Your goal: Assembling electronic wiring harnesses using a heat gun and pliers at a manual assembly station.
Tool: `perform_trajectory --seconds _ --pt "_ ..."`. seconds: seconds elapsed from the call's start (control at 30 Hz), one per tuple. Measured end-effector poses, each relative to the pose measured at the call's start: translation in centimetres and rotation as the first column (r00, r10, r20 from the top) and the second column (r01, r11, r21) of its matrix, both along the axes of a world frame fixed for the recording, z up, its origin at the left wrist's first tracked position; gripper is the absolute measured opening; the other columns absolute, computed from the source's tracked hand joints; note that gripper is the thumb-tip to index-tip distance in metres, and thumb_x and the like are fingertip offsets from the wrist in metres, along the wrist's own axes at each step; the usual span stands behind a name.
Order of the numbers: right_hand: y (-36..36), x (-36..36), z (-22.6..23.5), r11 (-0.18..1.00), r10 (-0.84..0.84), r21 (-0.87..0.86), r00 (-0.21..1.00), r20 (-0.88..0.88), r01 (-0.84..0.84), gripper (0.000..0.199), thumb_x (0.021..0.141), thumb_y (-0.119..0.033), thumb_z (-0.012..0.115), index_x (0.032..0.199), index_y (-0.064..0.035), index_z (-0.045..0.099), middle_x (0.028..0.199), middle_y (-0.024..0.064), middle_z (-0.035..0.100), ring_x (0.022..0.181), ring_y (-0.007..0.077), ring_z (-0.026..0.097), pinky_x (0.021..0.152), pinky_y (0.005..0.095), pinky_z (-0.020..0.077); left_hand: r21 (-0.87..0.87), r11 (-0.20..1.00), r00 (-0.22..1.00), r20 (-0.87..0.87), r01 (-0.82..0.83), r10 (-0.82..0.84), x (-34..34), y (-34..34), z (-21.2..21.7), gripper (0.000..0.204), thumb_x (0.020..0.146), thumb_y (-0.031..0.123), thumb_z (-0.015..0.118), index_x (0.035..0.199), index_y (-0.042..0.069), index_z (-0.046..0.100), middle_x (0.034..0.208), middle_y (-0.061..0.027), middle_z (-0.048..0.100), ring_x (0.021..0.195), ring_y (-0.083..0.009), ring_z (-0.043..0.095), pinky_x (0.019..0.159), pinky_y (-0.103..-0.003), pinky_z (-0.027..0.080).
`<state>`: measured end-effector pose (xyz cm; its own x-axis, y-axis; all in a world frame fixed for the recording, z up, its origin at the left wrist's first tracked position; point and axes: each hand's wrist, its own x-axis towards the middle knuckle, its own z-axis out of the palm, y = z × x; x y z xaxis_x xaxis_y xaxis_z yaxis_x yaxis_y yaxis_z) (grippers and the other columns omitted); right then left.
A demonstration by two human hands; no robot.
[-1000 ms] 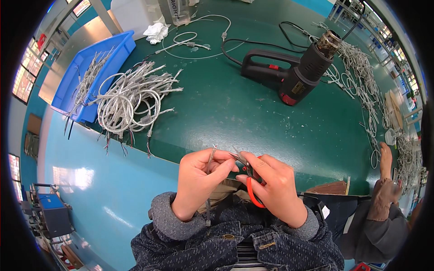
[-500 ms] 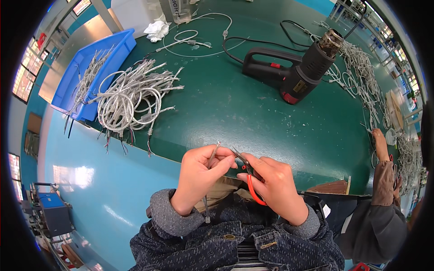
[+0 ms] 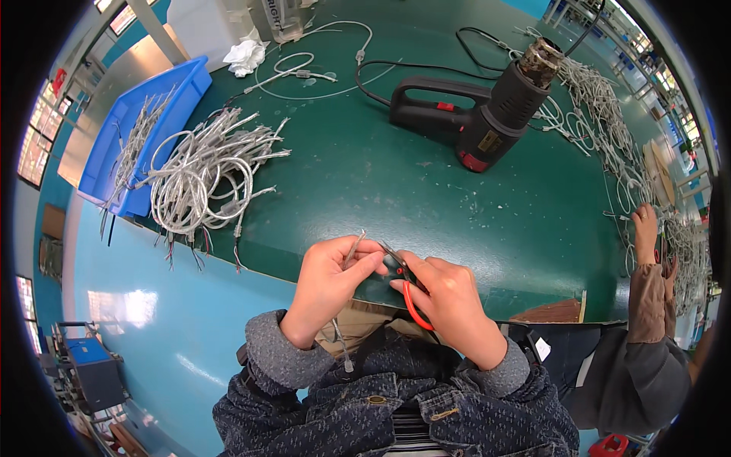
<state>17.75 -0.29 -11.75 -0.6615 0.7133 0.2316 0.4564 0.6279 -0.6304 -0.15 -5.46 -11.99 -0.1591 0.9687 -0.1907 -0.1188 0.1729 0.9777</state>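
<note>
My left hand (image 3: 333, 276) is closed around a thin grey cable (image 3: 353, 250), whose cut end sticks up past the fingers. Its other part hangs below the hand, ending in a small pale connector (image 3: 348, 365) over my lap. In my right hand (image 3: 445, 293) is a pair of scissors with red-orange handles (image 3: 416, 306). The dark blades point up and left, their tips close to my left fingertips. Whether the blades touch the cable is too small to tell. Both hands are just above the near edge of the green table (image 3: 343, 190).
A heap of clear-sheathed cables (image 3: 205, 179) lies beside a blue bin (image 3: 179, 99) at the left. A black heat gun (image 3: 487, 114) rests at the back with its cord trailing. More cables (image 3: 609, 114) line the right, where another person's hand (image 3: 645, 232) reaches in.
The table and its things have shifted slightly left in the picture. My hands keep nearly the same pose, still holding cable and scissors. The other person's hand has moved slightly up.
</note>
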Motion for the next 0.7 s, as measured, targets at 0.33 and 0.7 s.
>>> perform_trajectory --seconds 0.33,0.7 --pt "0.8 0.3 -0.8 0.995 -0.072 0.082 0.991 0.108 0.063 0.036 0.078 -0.018 0.072 0.108 -0.0026 0.062 0.065 0.0121 0.057 0.054 0.0294 0.056 0.049 0.0390 0.0438 -0.039 0.999 0.999 -0.012 0.036 -0.037 -0.1 1.6 -0.4 0.019 0.088 0.009 0.062 0.103 -0.002 0.062 0.075 -0.0025 0.067 0.047 0.0012 0.040 0.040 -0.017 0.026" --pt "1.3 0.4 -1.0 0.982 -0.125 0.169 0.971 0.206 0.090 0.039 0.077 -0.021 0.071 0.111 -0.0049 0.060 0.066 0.0106 0.056 0.055 0.0300 0.058 0.050 0.0398 0.0449 0.001 0.997 0.944 -0.322 -0.081 0.077 -0.3 2.8 -0.9 0.018 0.084 0.007 0.066 0.099 -0.001 0.065 0.070 0.0008 0.062 0.049 -0.0007 0.040 0.044 -0.019 0.029"
